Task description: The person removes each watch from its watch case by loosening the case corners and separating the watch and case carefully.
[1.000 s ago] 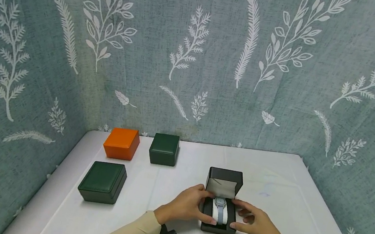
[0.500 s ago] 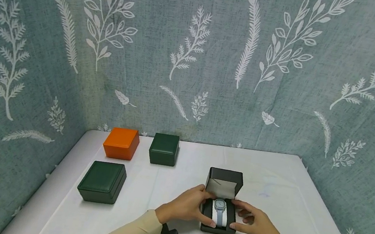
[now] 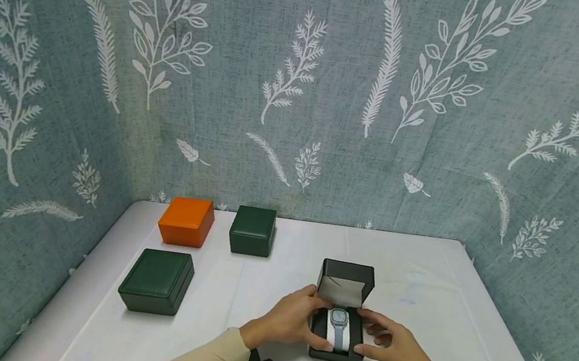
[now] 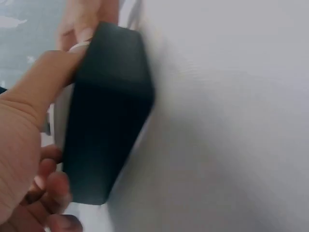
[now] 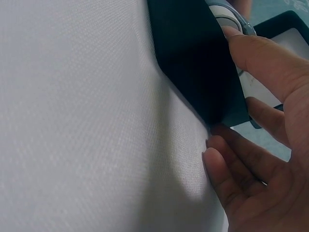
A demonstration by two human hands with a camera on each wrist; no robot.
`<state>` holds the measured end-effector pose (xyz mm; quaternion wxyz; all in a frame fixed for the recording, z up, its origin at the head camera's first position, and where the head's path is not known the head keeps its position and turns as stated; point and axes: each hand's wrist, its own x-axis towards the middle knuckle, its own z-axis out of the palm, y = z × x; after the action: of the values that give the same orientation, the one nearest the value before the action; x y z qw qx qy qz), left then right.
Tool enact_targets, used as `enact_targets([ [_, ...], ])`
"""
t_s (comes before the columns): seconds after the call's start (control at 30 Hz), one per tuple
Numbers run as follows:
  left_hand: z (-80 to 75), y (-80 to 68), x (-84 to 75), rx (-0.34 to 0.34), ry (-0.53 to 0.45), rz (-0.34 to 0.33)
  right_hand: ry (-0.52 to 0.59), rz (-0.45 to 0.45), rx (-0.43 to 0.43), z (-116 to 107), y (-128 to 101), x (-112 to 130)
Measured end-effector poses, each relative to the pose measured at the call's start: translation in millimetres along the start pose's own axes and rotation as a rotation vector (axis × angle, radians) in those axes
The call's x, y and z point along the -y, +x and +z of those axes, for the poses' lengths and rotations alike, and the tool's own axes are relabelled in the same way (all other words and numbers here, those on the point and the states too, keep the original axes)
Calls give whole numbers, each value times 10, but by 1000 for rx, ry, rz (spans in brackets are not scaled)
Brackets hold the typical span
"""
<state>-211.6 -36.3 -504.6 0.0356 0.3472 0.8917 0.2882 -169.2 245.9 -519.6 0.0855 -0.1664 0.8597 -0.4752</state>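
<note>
A black watch box (image 3: 335, 357) stands on the table with its lid (image 3: 348, 270) raised. Inside it, a watch (image 3: 339, 318) with a blue-grey strap is wrapped round a white cushion (image 3: 346, 337). My left hand (image 3: 291, 317) holds the box's left side, thumb near the front and index finger near the hinge. From the other side my right hand (image 3: 399, 348) grips it in the same way, with thumb and index apart along the side. In the right wrist view the thumb lies over the rim, close to the cushion, while the lower fingers curl loosely beside the box.
To the left stand three lidded boxes: an orange one (image 3: 186, 221) and a small green one (image 3: 252, 230) at the back, and a larger green one (image 3: 157, 281) nearer. White cloth (image 3: 410, 273) covers the table. A patterned curtain (image 3: 337, 88) hangs behind.
The watch and its cushion have shifted slightly toward the front of the box, and the watch face shows more fully. Both hands have kept almost the same place.
</note>
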Motion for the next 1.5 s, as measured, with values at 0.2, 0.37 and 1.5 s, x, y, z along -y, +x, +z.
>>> enact_targets([
  [0.2,13,-50,-22,-53,14,31,-18,3,3,-5,16,13],
  [0.37,11,-61,-26,-82,63,86,-17,10,2,-8,17,38],
  [1.5,-97,-20,-96,-97,-121,175,49,-221,19,-46,34,250],
])
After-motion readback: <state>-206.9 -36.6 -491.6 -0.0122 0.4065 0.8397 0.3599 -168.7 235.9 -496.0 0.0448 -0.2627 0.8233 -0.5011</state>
